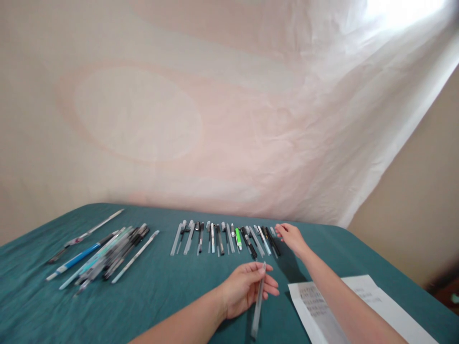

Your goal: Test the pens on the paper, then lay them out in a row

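My left hand (241,289) is at the front middle of the table. Its thumb and fingers pinch a translucent pen barrel (257,309), which slants down toward me. Farther off, my right hand (292,239) is at the right end of a row of pens and pen parts, its fingertips closed together. Whatever sits between those fingertips is too small to make out. Beside them lies a black pen (274,242). A bright green highlighter (238,239) and a dark marker-like pen (249,242) lie farther left in the row, among clear barrels and caps.
On the left of the green tablecloth (161,306) lies a heap of pens (114,255), with a blue pen (77,259) and a long thin pen (96,230) beside it. White paper sheets (387,306) with writing lie under my right forearm. A pale cloth (229,119) hangs behind.
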The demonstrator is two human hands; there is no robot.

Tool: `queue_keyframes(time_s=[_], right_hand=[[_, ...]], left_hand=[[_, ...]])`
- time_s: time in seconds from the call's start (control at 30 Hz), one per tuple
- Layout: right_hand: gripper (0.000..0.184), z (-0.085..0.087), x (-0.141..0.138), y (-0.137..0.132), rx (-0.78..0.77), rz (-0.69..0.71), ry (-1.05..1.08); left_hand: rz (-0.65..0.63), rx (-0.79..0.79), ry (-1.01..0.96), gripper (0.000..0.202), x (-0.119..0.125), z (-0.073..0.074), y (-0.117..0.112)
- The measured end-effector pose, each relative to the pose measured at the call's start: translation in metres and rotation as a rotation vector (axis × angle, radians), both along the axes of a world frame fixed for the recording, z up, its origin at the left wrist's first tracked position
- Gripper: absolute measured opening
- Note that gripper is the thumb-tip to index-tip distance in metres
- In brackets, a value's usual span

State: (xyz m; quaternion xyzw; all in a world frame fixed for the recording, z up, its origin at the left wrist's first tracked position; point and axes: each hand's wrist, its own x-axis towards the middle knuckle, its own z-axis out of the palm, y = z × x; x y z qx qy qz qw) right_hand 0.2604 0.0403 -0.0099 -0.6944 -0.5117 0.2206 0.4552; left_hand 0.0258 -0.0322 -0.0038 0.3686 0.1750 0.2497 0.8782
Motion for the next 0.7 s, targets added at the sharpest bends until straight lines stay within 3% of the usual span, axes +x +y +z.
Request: queue_keyframes(time_s=[0.1, 0.17, 0.3, 0.53, 0.7], right_hand=[[0.045, 0.005, -0.026, -0.034, -0.003, 0.069, 0.077], [0.049, 0.006, -0.045, -0.062, -0.047, 0.198, 0.215], [0.053, 0.005, -0.072, -0.11, -0.156, 0.356, 0.249], [0.039, 0.014, -0.076, -0.136, 0.036, 0.357, -0.071], [0.036, 0.005, -0.077, -0.136, 0.049, 0.345, -0.2]], left_hand=[[0.227, 0.019, -0.069, 0.024, 0.0, 0.002, 0.002], [0.368, 0.02, -0.084, 0.024, -0.001, 0.003, 0.005], [0.547, 0.018, -0.081, 0.025, 0.0, -0.001, 0.009], [0.657, 0.044, -0.121, 0.024, 0.003, -0.008, 0.011], [0.651, 0.052, -0.124, 0.021, 0.003, -0.005, 0.009]])
